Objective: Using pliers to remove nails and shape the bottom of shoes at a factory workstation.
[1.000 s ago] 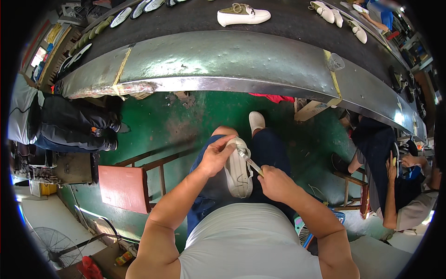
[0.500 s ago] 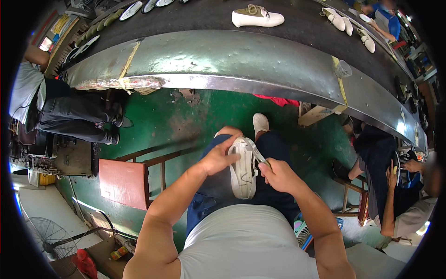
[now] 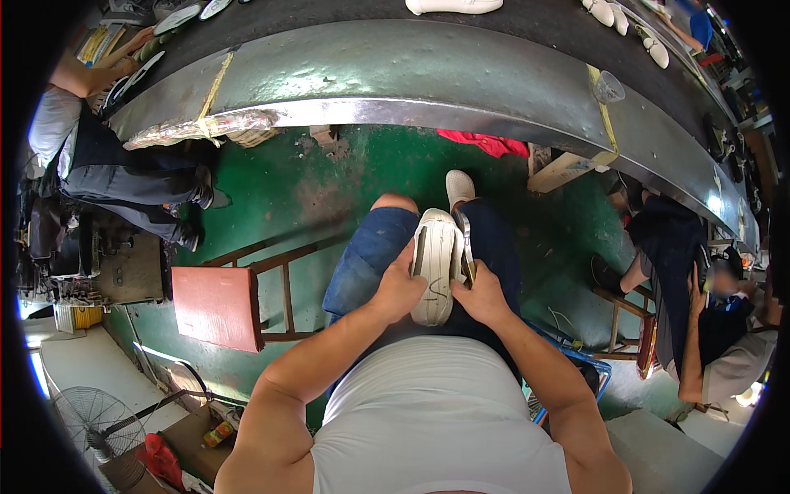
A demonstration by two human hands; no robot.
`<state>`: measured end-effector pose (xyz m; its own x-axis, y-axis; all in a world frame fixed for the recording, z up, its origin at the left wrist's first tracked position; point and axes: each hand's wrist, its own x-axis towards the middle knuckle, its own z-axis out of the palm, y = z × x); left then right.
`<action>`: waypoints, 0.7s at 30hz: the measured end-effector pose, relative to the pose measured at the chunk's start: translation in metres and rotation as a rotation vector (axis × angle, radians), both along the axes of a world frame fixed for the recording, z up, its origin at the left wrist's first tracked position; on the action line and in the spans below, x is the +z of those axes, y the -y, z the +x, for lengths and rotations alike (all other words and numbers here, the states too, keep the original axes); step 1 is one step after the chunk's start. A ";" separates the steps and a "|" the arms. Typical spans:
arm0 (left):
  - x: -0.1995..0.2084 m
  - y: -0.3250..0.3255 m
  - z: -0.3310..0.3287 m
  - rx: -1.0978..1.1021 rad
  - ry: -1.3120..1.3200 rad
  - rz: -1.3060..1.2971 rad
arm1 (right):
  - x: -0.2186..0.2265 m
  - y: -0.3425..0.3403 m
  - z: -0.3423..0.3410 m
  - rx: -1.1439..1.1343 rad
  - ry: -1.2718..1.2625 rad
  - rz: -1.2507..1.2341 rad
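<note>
A pale shoe point(image 3: 434, 253) rests over my lap with a long grooved face, apparently its underside, turned up and a dark scrawl near the end closer to me. My left hand point(image 3: 401, 286) is closed round its left side, thumb on the face. On the other side, my right hand point(image 3: 484, 295) grips a slim grey, curved, metal-looking tool point(image 3: 467, 240) that runs up along the shoe's right edge. Its exact kind I cannot make out.
A metal-edged conveyor bench point(image 3: 346, 78) crosses ahead, carrying a white shoe point(image 3: 453, 6) and several others. A pinkish-topped stool point(image 3: 216, 306) stands left. People sit or stand at both sides. A wire fan point(image 3: 92, 420) is at lower left.
My left hand has slid from the shoe's far end to its near left side. The grey tool now lies closer along the right edge. The bench sits higher in view.
</note>
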<state>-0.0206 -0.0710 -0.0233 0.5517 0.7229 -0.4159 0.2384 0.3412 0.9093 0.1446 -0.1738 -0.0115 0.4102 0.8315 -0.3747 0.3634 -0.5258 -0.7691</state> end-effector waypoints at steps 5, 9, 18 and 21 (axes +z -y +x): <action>0.023 -0.034 -0.007 -0.407 0.289 -0.554 | 0.005 0.009 0.020 0.101 0.061 0.009; 0.007 -0.022 -0.002 -0.365 0.336 -0.489 | 0.016 0.021 0.043 0.068 -0.204 -0.130; -0.013 0.019 -0.009 -0.404 0.154 -0.185 | 0.084 0.044 0.059 0.429 0.051 -0.176; -0.017 0.022 -0.007 -0.442 0.161 -0.097 | 0.077 0.042 0.066 0.672 0.251 -0.102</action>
